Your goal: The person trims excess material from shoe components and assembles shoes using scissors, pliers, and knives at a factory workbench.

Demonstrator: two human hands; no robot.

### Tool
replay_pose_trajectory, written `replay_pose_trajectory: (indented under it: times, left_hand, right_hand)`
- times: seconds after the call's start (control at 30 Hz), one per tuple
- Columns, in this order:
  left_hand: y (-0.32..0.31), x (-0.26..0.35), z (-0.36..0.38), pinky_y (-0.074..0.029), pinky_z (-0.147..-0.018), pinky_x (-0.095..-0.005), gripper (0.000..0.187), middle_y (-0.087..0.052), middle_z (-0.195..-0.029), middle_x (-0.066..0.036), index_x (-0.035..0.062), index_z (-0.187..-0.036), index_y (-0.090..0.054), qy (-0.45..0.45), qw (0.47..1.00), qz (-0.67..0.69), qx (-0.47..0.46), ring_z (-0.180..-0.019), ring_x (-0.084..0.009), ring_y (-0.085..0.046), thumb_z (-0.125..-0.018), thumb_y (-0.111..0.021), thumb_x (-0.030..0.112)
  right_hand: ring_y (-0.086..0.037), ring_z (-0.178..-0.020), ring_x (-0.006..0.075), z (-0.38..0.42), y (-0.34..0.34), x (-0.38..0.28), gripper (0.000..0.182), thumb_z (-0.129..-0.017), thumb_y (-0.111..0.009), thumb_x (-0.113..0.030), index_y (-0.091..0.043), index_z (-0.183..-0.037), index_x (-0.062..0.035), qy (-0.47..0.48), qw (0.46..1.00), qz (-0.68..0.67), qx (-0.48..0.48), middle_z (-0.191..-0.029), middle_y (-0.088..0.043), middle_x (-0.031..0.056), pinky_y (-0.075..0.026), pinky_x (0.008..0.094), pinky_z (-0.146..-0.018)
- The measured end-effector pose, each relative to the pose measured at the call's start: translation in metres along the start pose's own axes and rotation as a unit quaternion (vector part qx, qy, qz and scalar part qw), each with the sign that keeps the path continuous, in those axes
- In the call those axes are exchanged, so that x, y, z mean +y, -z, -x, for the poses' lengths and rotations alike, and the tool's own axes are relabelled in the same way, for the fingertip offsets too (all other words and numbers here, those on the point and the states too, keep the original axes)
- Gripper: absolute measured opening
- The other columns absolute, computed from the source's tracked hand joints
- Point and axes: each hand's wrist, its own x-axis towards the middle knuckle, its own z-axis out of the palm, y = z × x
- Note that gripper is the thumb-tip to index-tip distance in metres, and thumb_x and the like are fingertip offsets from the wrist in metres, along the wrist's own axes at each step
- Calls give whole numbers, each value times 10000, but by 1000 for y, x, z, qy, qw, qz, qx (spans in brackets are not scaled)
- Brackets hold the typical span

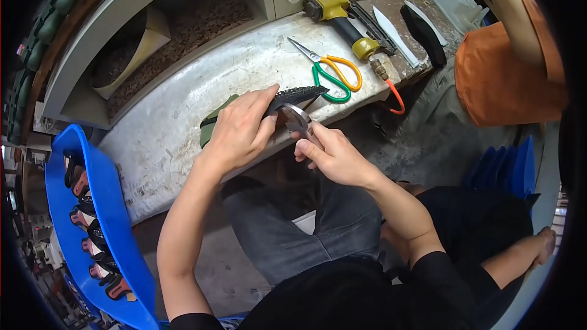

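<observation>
Left hand (240,131): pressing a black textured sole (296,95) down on the table (183,116) edge, fingers (260,101) clamped over its near end; a green piece (211,123) is showing under the palm.
Right hand (333,156): gripping small metal snips (296,119), fingers (306,146) closed round the handles; the blades are meeting the underside of the sole just past the table edge.
Sole position: lying half on the table, tip pointing toward the scissors (333,73), overhanging the edge where the tool is biting.
Step, as judged: the person appears to be trimming the sole's edge.
Doing it well: the left hand is needing to keep the sole flat and steady, so pressing close to the cut looks wise; thumb is sitting near the blades, so keeping it behind the cut line matters.
Cut advice: short bites following the outline, turning the sole rather than twisting the wrist.
Risk: the overhanging tip could flex and let the cut wander.
Nearby: orange-and-green scissors and a yellow air tool (339,18) are resting well apart from the hands; a blue bin (92,177) of shoe parts is standing at the left.
Other person: an orange sleeve (507,67) is showing at the upper right, clear of the work.
</observation>
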Motion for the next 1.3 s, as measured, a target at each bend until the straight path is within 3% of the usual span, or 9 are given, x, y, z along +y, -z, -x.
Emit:
replay_pose_trajectory:
  times: [0.3, 0.5, 0.57, 0.63, 0.67, 0.83, 0.97, 1.13, 1.3]
  left_hand:
    - [1, 5, -1, -557, -891, -443, 473, -723, -1185, -221, -50, -1346, -633, 31, 999, 2, -25, -984, -381, -707, -910, -636, 135]
    - [4, 4, -6, -550, -931, -450, 457, -725, -1192, -224, -57, -1350, -633, 56, 998, 14, -23, -1005, -375, -706, -955, -591, 169]
    - [10, -9, -13, -541, -956, -423, 424, -718, -1229, -215, -54, -1359, -626, 176, 947, 253, -84, -1048, -364, -694, -998, -556, 156]
    - [17, -16, -16, -533, -981, -396, 393, -711, -1266, -207, -52, -1368, -619, 287, 823, 470, -137, -1092, -352, -682, -1041, -520, 143]
    - [19, -14, -17, -533, -981, -396, 393, -711, -1266, -207, -52, -1368, -619, 288, 824, 469, -140, -1092, -352, -682, -1041, -520, 143]
    - [27, -1, -29, -511, -1044, -432, 471, -720, -1273, -235, -68, -1367, -617, 182, 931, 217, -231, -1193, -396, -664, -1053, -479, 255]
    - [21, 7, -23, -481, -1069, -455, 466, -717, -1286, -238, -70, -1366, -617, 125, 972, 89, -177, -1204, -412, -646, -1061, -486, 258]
    - [13, 8, -15, -465, -1078, -475, 458, -721, -1262, -247, -65, -1352, -625, 101, 984, 42, -143, -1181, -418, -652, -1066, -496, 269]
    - [17, 3, -23, -469, -1061, -471, 441, -727, -1259, -230, -47, -1333, -640, 149, 967, 103, -178, -1178, -397, -659, -1068, -506, 279]
  right_hand:
    - [-714, -712, 415, 3, -12, 17, 175, -1052, -616, -170, -566, -1121, -17, 125, 946, 285, 89, -833, -732, 195, -516, 491, -617]
    - [-711, -714, 463, -8, -10, 26, 160, -1038, -624, -157, -551, -1111, -35, 124, 933, 319, 113, -821, -734, 215, -504, 521, -608]
    - [-712, -705, 461, -8, -8, 26, 163, -1034, -627, -155, -550, -1113, -35, 113, 933, 326, 107, -816, -734, 214, -504, 522, -605]
    - [-713, -697, 459, -8, -9, 25, 166, -1031, -631, -154, -549, -1114, -36, 103, 933, 330, 97, -810, -733, 212, -503, 522, -603]
    - [-713, -697, 459, -5, -10, 23, 166, -1031, -631, -154, -549, -1114, -36, 102, 934, 328, 98, -810, -733, 212, -503, 522, -603]
    - [-701, -691, 404, 5, -9, 15, 178, -1049, -603, -127, -532, -1138, 10, 103, 951, 282, 70, -898, -749, 156, -502, 470, -629]
    - [-691, -658, 491, 9, -4, 27, 162, -1043, -613, -154, -535, -1109, -28, 119, 980, 142, 67, -736, -707, 226, -488, 546, -588]
    - [-689, -687, 507, 6, -10, 25, 174, -1059, -593, -179, -542, -1112, -21, 91, 951, 277, 104, -745, -709, 239, -489, 556, -610]
    - [-688, -686, 512, -2, -15, 32, 186, -1059, -591, -186, -541, -1124, -20, 90, 942, 295, 134, -759, -715, 244, -484, 567, -610]
